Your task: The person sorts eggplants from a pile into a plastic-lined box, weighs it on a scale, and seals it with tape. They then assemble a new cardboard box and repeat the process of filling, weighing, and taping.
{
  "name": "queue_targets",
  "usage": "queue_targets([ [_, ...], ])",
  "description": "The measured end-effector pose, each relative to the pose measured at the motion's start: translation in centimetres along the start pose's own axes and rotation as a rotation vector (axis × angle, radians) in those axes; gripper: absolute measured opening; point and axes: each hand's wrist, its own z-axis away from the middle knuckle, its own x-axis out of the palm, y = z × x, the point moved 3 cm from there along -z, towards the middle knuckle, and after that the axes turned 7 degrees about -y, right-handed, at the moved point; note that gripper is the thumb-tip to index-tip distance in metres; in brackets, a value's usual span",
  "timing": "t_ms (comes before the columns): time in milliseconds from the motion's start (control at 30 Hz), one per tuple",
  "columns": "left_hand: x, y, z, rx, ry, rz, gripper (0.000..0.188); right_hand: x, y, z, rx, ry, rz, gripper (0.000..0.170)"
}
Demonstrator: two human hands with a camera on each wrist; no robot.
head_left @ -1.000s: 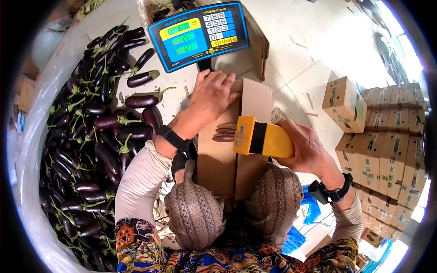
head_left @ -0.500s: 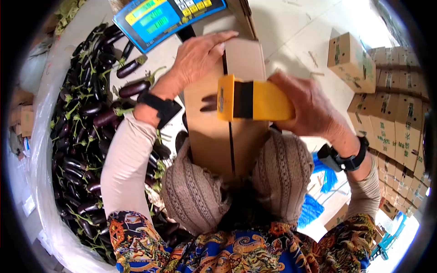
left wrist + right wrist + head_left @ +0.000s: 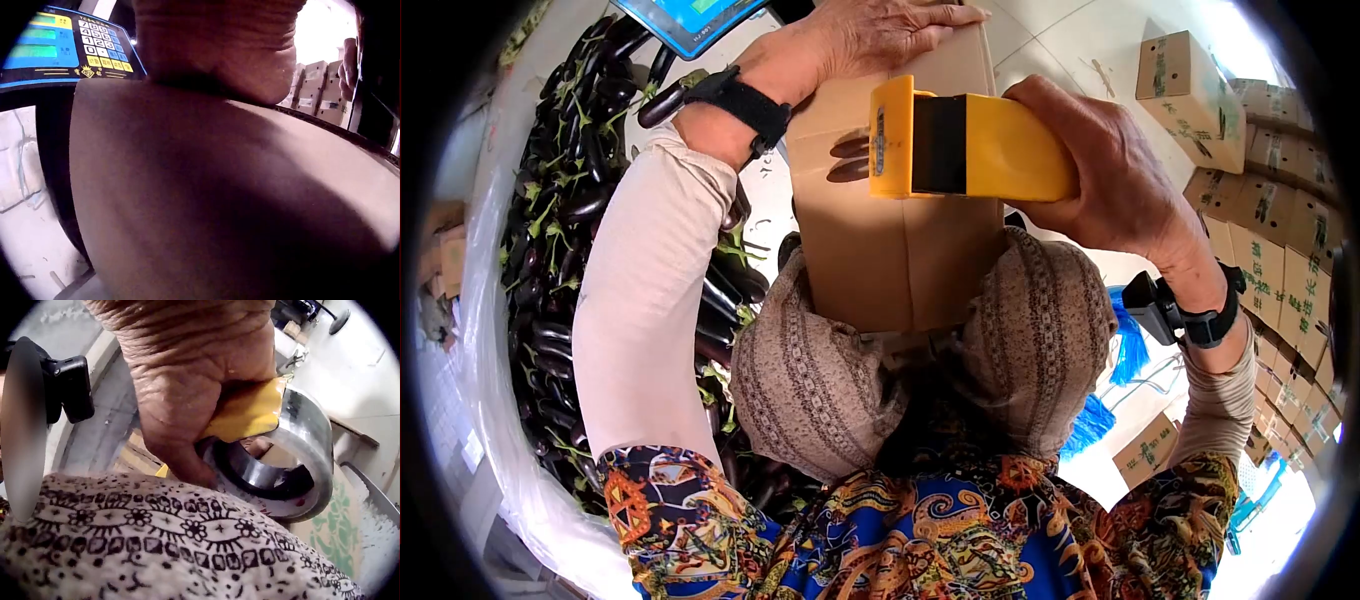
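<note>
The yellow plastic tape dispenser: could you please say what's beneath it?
Beneath is the brown cardboard box, its dark eggplant print partly showing; what the dispenser covers cannot be seen.

The box (image 3: 850,270) is matt, smooth-faced cardboard, with a tape dispenser (image 3: 1025,150) of smooth, slightly shiny plastic and a glossy tape roll (image 3: 322,456). Toward nine o'clock in the head view, eggplants (image 3: 555,350) show smooth, glossy skins beside a wrinkled, shiny plastic sheet (image 3: 485,370); toward three, stacked cartons (image 3: 1260,270) are dull cardboard. The trousers (image 3: 810,380) are matt, rough-looking cloth.
</note>
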Motion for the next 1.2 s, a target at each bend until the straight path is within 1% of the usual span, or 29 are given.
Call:
queue_targets([
  [33,-0.4,0.2,-0.2,-0.051,-0.058,0.073,0.043,-0.1,0.0,-0.1,0.008,-0.005,-0.008,0.062],
  [133,0.7,-0.5,-0.5,-0.010,-0.196,-0.001,0.046,-0.2,-0.2,-0.1,0.022,-0.016,-0.004,0.059],
  [200,3.0,-1.2,-0.7,0.047,0.015,-0.057,0.046,-0.2,-0.1,-0.1,0.031,-0.033,-0.024,0.058],
  [300,3.2,-0.6,-2.1,-0.193,-0.122,0.092,0.043,-0.4,-0.6,-0.6,0.030,-0.042,-0.055,0.056],
  [367,2.4,0.2,-3.1,-0.213,-0.108,0.065,0.035,-0.6,-0.7,-0.5,0.064,-0.065,-0.066,0.056],
  [433,2.2,0.3,-3.1,-0.186,-0.016,0.118,0.024,-0.7,-0.8,-0.4,0.104,-0.083,-0.085,0.054],
  [533,1.3,1.0,-3.1,-0.072,-0.118,-0.084,0.023,-1.0,-1.3,-0.8,0.129,-0.098,-0.080,0.053],
  [567,0.6,1.6,-3.2,-0.210,-0.080,-0.036,0.022,-1.0,-1.4,-0.9,0.122,-0.104,-0.086,0.054],
  [667,0.9,1.9,-3.4,-0.242,0.002,-0.088,0.020,-1.0,-1.2,-0.8,0.125,-0.120,-0.103,0.055],
  [700,0.9,1.9,-3.3,-0.227,0.043,-0.078,0.019,-1.0,-1.2,-0.9,0.127,-0.148,-0.093,0.055],
  [800,1.3,1.4,-3.4,-0.217,-0.026,0.012,0.037,-1.4,-1.1,-1.0,0.157,-0.208,-0.006,0.055],
  [900,1.4,1.4,-3.4,-0.247,-0.047,0.037,0.037,-1.6,-0.5,-0.7,0.141,-0.220,-0.009,0.051],
  [1000,1.1,1.6,-3.2,-0.263,-0.054,0.025,0.036,-1.9,-0.3,-0.5,0.096,-0.192,-0.005,0.051],
  [1100,0.7,1.8,-2.9,-0.217,0.026,-0.004,0.022,-1.5,0.7,0.1,0.112,-0.198,-0.036,0.050],
  [1200,0.7,1.6,-2.6,-0.207,0.033,0.027,0.023,-1.4,2.2,1.4,0.125,-0.176,-0.017,0.048],
])
